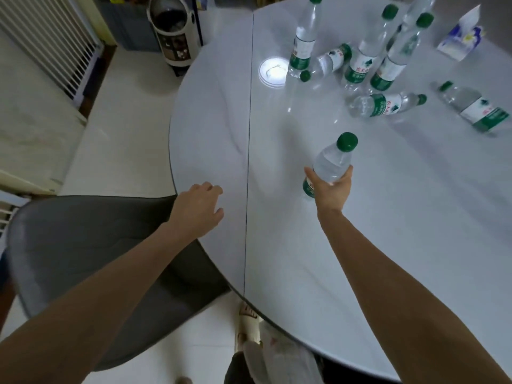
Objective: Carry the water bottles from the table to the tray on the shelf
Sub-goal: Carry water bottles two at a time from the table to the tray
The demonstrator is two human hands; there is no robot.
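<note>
Bottle (331,165) gripped in right hand (329,189) fingers above table (388,217); left hand (198,209) fingers loose, empty.

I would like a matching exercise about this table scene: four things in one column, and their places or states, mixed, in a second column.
Things:
1. right hand
2. left hand
3. tissue pack
4. bottle nearest the hands on the table

States or places:
A. lies on its side on the table
B. at the far right of the table
C. grips a water bottle
D. holds nothing, at the table's left edge

Pairs: 1-C, 2-D, 3-B, 4-A
</note>
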